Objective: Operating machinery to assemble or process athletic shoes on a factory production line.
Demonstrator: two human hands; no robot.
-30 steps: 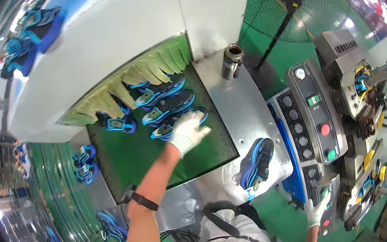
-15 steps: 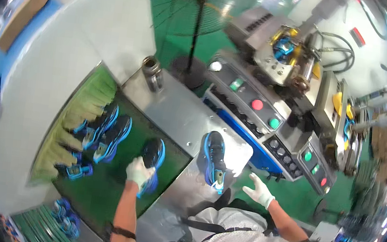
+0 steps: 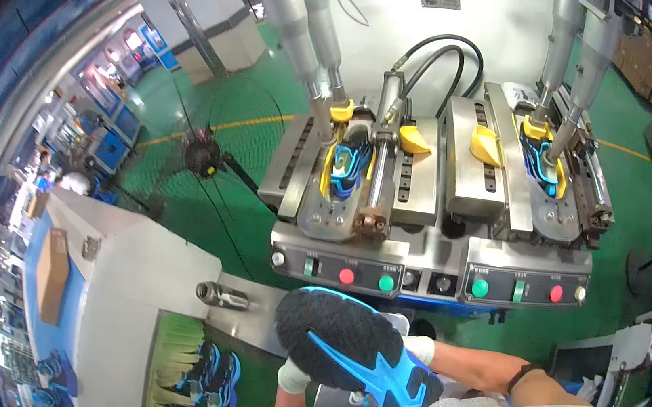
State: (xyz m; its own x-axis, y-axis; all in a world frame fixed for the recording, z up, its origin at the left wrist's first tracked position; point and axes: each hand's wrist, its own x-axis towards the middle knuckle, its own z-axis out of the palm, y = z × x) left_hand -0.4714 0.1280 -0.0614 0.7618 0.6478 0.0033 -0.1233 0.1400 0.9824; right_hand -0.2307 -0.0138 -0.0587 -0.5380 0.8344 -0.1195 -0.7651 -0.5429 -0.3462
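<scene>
Here we have the shoe [image 3: 357,346] up in front of our body, sole turned to us, black tread with a bright blue zigzag. Our left hand [image 3: 294,379], gloved in white, grips its edge low on the left, fingers lost behind the sole. Our right hand [image 3: 420,348] sits at the far side, toward the other end, mostly covered by the shoe; we can't tell whether its fingers are spread or pressed together. The shoe itself stands in the way, hiding much of the metal table [image 3: 266,322] below it. Near its left end we spot a steel bottle [image 3: 223,296] on that table, and straight beyond, the machine [image 3: 424,252] with its two button panels [image 3: 527,289]. Off to the left we see a fan [image 3: 201,157] on the green floor. Now the holders: the machine's left station has a blue shoe [image 3: 349,166] in it, the right one another blue shoe [image 3: 539,160]. Lower left, we see several shoes [image 3: 223,382] on the green belt [image 3: 258,390] at the strip curtain [image 3: 174,348] of the white housing [image 3: 142,278], some partly under the strips.
</scene>
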